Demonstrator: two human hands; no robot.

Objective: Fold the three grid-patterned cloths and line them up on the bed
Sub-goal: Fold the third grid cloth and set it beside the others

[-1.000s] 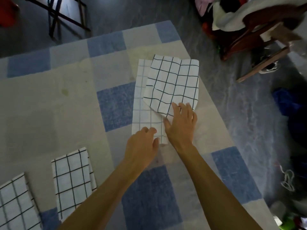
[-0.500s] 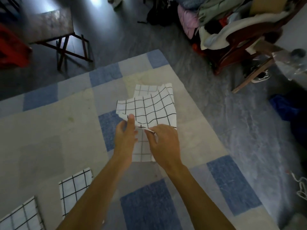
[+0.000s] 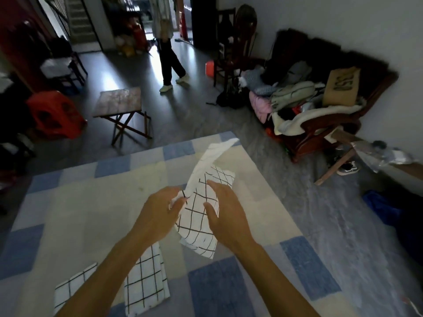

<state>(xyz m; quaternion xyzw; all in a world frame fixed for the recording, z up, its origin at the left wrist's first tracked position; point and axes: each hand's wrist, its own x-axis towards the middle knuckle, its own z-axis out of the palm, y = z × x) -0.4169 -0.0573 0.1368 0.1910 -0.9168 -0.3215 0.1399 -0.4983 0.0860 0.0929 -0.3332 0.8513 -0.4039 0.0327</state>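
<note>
A white cloth with black grid lines is lifted off the bed, partly folded, its far end trailing up and away. My left hand pinches its left edge. My right hand grips its right side with the thumb on top. Two folded grid cloths lie on the bed near me: one just under my left forearm, another further left, partly hidden by that arm.
The bed has a blue and beige checked cover; its right edge drops to grey floor. A folding wooden table and red stool stand beyond the bed. A person walks at the back. A chair piled with clothes sits right.
The cloth lay flat on the bed with my hands pressing it; both hands have now taken it up and raised it. My head has tilted up, showing more of the room.
</note>
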